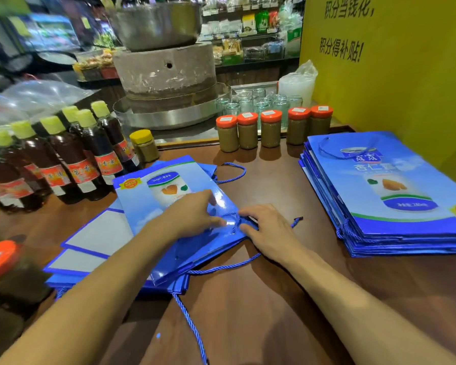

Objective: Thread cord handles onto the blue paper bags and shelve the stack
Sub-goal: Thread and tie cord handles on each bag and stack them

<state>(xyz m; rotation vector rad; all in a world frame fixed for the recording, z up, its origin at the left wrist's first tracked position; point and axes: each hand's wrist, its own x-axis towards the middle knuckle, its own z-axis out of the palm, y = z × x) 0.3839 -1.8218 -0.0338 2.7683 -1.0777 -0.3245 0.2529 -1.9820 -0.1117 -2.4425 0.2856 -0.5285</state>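
Both hands meet at the middle of the brown surface [274,299], over the top blue paper bag [140,204]. That bag lies flat and askew on a loose pile of bags [90,243] spreading towards 9 o'clock. The left hand [195,214] rests on the glossy paper, thumb and forefinger tips down beside a punched hole near the bag's edge. Whether it also nips the cord, I cannot tell. The right hand [266,233] is just at 3 o'clock of it, thumb and forefinger pinching the blue cord [232,215] right at that edge. The cord's knotted end [296,221] lies loose on the surface past the right knuckles.

Another cord [190,320] trails from under the pile towards 6 o'clock. A cord loop [234,172] lies at 12 o'clock of the hands.

At 3 o'clock, well apart, sits a neat stack of bags [392,193] with handles on, against the yellow wall [392,75]. A row of orange-lidded jars [248,133] stands at 12 o'clock, with empty glasses [261,104] and a stone mill [166,72] behind. Dark bottles [77,154] with yellow caps crowd 10 o'clock.
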